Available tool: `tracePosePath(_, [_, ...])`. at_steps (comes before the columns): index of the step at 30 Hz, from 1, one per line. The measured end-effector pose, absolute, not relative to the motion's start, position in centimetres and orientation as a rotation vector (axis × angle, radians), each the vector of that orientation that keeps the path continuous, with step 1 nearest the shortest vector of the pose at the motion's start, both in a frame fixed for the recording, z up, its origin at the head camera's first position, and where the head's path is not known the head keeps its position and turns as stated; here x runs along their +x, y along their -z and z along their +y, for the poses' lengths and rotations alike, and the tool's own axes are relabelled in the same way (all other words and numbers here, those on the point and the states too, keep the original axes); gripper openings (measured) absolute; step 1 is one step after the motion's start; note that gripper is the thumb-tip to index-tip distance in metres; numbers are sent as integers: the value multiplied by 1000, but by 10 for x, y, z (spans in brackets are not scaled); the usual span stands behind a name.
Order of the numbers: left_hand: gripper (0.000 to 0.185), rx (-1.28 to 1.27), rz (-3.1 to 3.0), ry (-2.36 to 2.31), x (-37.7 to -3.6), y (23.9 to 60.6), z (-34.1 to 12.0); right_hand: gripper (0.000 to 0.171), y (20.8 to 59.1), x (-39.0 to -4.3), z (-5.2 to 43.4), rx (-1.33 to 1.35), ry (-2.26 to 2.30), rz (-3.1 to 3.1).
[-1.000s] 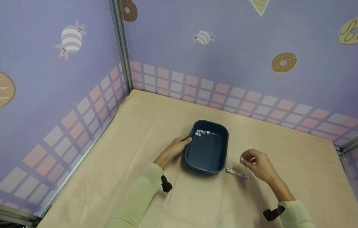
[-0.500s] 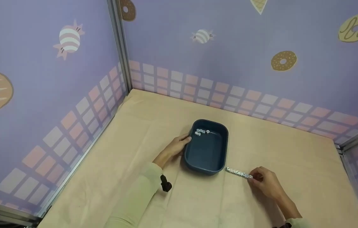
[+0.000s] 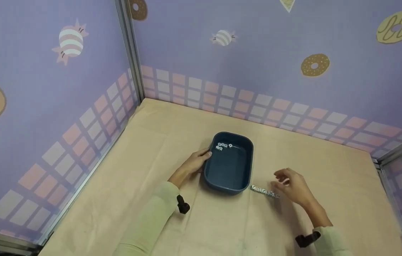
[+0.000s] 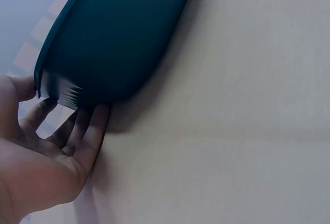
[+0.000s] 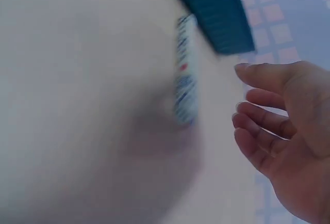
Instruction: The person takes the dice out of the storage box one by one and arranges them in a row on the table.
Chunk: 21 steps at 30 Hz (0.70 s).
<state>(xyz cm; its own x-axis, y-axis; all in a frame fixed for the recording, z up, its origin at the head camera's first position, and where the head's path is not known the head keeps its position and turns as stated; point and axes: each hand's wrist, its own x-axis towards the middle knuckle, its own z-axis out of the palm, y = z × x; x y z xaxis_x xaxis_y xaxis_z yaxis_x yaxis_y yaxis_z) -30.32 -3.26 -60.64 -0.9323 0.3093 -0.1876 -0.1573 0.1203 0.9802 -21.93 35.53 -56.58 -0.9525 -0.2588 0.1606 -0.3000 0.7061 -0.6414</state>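
A dark blue tray (image 3: 249, 167) stands on the beige table; several small white dice (image 3: 223, 146) lie in its far left corner. My left hand (image 3: 197, 161) rests against the tray's left wall (image 4: 113, 43), fingers (image 4: 85, 131) fairly straight along its base and thumb by the rim. A short row of white dice (image 3: 264, 192) lies on the table just right of the tray's near corner, blurred in the right wrist view (image 5: 184, 87). My right hand (image 3: 288, 183) hovers just right of and above that row, fingers (image 5: 260, 118) relaxed and holding nothing.
Purple walls with doughnut and candy prints close in the table at left, back and right, with metal posts (image 3: 128, 53) at the corners. Beige paper (image 3: 329, 170) covers the table. Black wrist mounts (image 3: 182, 206) sit on both pale sleeves.
My right hand, which pinched a die a second ago, went down to the row's right end, then lifted away up and left with nothing in it. The left hand stayed on the tray.
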Motion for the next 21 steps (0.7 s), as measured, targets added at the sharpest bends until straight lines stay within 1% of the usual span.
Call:
tracePosePath(5, [56,148,2029,-1887,-303,603,-39,34,550,-262,303,578,-1155,-2707])
tracePosePath(11, [57,116,2051,-1872,-300,601,-40,39,552,-305,242,644,-1139,-2677])
tracePosePath(16, [57,136,2030,-1899,-298,600,-36,45,559,-330,215,603,-1030,-2795])
tracePosePath(21, [57,178,2076,-1863,-300,600,-37,52,561,-343,200,534,-798,-2986])
